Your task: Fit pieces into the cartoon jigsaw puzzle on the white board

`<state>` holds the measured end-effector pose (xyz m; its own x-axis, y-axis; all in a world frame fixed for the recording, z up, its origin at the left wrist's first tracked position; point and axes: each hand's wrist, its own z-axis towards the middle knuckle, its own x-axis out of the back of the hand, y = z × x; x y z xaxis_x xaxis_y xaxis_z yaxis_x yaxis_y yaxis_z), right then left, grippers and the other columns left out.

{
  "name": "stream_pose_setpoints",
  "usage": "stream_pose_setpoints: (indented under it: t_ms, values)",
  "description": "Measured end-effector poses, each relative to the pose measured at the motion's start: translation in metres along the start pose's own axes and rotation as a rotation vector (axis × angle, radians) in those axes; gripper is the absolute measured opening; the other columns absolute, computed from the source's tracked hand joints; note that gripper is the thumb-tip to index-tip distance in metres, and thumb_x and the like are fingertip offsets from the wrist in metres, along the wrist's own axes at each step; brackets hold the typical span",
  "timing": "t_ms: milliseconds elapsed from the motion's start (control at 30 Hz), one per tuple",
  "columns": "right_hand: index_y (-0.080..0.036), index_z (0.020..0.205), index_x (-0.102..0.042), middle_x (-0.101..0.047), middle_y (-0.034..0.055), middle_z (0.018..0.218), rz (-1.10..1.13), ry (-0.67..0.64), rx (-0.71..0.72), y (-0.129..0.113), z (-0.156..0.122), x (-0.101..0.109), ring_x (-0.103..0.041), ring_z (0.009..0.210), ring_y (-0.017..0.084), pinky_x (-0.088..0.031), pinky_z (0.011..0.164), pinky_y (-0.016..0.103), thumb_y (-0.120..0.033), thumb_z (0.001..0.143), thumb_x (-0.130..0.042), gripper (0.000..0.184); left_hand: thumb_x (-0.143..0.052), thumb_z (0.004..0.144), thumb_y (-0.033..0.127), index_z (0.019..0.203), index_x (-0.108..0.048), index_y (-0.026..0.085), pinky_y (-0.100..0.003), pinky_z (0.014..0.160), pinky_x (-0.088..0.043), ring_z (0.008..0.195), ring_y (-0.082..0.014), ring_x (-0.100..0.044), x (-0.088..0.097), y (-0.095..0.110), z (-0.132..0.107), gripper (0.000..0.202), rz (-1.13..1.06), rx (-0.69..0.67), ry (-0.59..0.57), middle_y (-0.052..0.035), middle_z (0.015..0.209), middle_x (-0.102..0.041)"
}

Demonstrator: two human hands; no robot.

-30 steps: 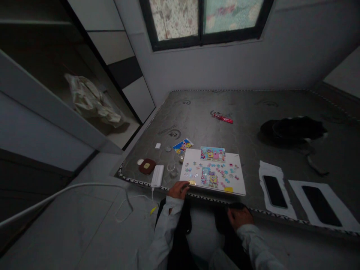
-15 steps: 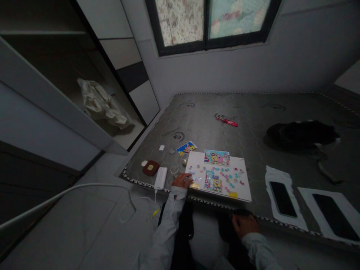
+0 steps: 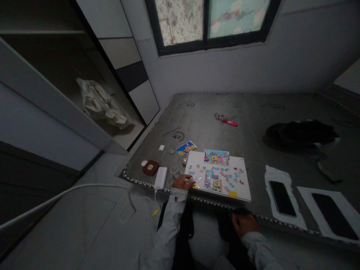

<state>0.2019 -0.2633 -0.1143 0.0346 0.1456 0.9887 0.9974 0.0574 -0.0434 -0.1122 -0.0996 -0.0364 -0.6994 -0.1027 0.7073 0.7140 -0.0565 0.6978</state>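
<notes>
On the white rectangular puzzle board [image 3: 244,187] at the grey mattress's [image 3: 225,135] near edge, one small colourful joined patch [image 3: 213,181] shows, while most pastel cardboard pieces [image 3: 231,176] lie loose (much seems left). The left hand [image 3: 182,182] curls over a yellowish piece [image 3: 195,185] at the board's near-left corner and the right hand [image 3: 244,224] rests lower; I cannot tell either grip

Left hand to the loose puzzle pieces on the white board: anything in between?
Nothing visible. The left hand rests on the white board's near-left corner; the loose puzzle pieces lie uncovered right beside it.

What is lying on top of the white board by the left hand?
Scattered puzzle pieces, an assembled cartoon patch and a picture card. The left hand covers the white board's near-left corner.
</notes>
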Motion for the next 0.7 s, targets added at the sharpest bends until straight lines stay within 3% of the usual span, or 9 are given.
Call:
stream_pose_setpoints:
  t_ms: [200, 367, 500, 700]
  values:
    - [-0.023, 0.085, -0.080, -0.078, 0.0065, 0.087, 0.006, -0.008, -0.005, -0.001, 0.000, 0.004, -0.072, 0.081, 0.021, -0.039, 0.087, 0.040, -0.031, 0.105, -0.037, 0.048, -0.087, 0.073, 0.033, 0.096, -0.079, 0.026, -0.028, 0.075, -0.052, 0.075, -0.0169, -0.069, 0.013, 0.007, -0.003, 0.026, 0.046, 0.135, -0.001, -0.0016, 0.096, -0.078]
    - [-0.023, 0.085, -0.079, -0.078, 0.0064, 0.087, 0.025, -0.023, -0.015, -0.001, 0.001, 0.005, -0.072, 0.082, 0.020, -0.038, 0.089, 0.038, -0.032, 0.105, -0.037, 0.048, -0.089, 0.071, 0.037, 0.095, -0.078, 0.025, -0.027, 0.072, -0.049, 0.076, -0.0183, -0.070, 0.009, 0.001, -0.005, 0.029, 0.073, 0.183, 0.012, -0.0021, 0.087, -0.077]
    - [-0.022, 0.084, -0.079, -0.078, 0.0070, 0.086, 0.034, -0.025, -0.017, -0.001, 0.000, 0.005, -0.071, 0.081, 0.020, -0.038, 0.088, 0.039, -0.033, 0.105, -0.036, 0.049, -0.087, 0.071, 0.038, 0.092, -0.076, 0.026, -0.028, 0.067, -0.048, 0.072, -0.0175, -0.069, 0.002, -0.008, -0.010, 0.026, 0.046, 0.108, 0.065, -0.0008, 0.092, -0.078]
    - [-0.023, 0.085, -0.080, -0.078, 0.0063, 0.089, 0.054, -0.013, -0.015, -0.001, 0.000, 0.005, -0.072, 0.083, 0.021, -0.037, 0.091, 0.040, -0.031, 0.104, -0.036, 0.048, -0.074, 0.088, 0.036, 0.095, -0.079, 0.024, -0.028, 0.069, -0.053, 0.073, -0.0162, -0.070, 0.004, -0.003, -0.017, 0.014, -0.086, -0.091, 0.095, -0.0042, 0.098, -0.078]
